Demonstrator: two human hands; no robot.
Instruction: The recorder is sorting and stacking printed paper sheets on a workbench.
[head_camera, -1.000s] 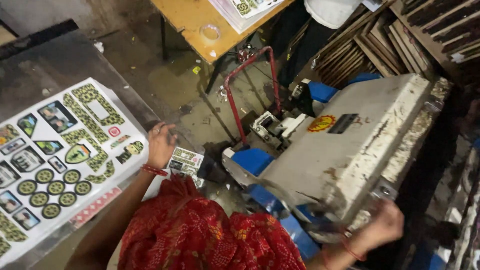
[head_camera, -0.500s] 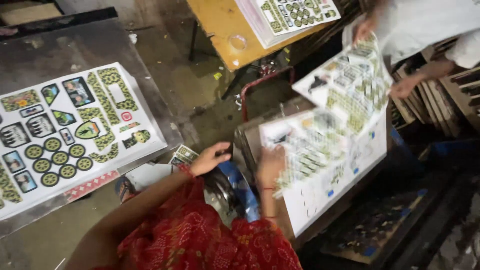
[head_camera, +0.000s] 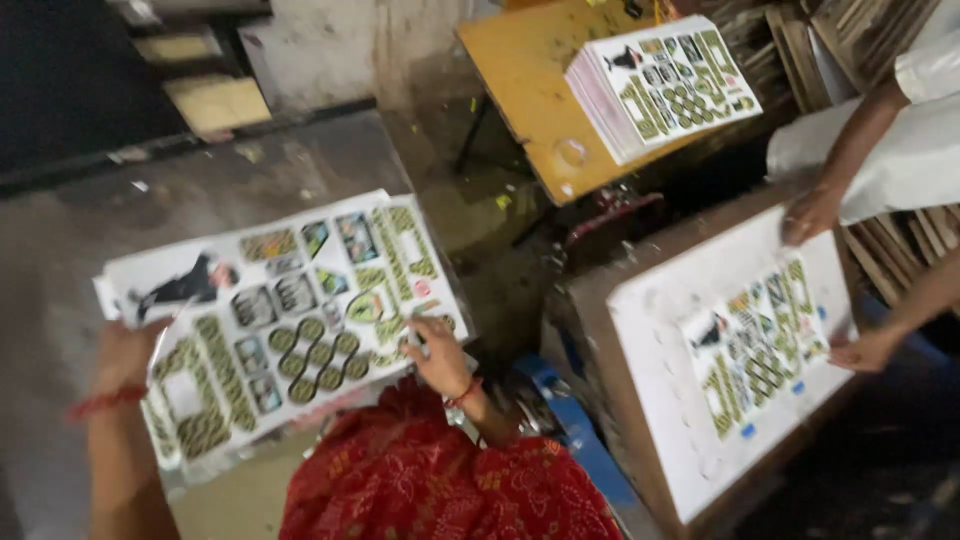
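Note:
A large printed sheet (head_camera: 290, 310) of green, black and grey sticker shapes lies tilted over a stack on the grey table (head_camera: 60, 250). My left hand (head_camera: 122, 355), a red thread on its wrist, grips the sheet's left edge. My right hand (head_camera: 437, 352) pinches the sheet's lower right edge. My red patterned garment (head_camera: 440, 480) fills the bottom of the view.
To the right a white board (head_camera: 660, 400) on a machine carries another printed sheet (head_camera: 765, 345), with a co-worker's two hands (head_camera: 812, 212) on it. A stack of sheets (head_camera: 665, 85) rests on a yellow table (head_camera: 530, 90). Blue machine parts (head_camera: 580, 440) sit beside my right arm.
The view has swung left. My right hand left the sheet at the machine and my left hand left the table edge; both now hold a sheet on the left stack. The co-worker laid a sheet on the board.

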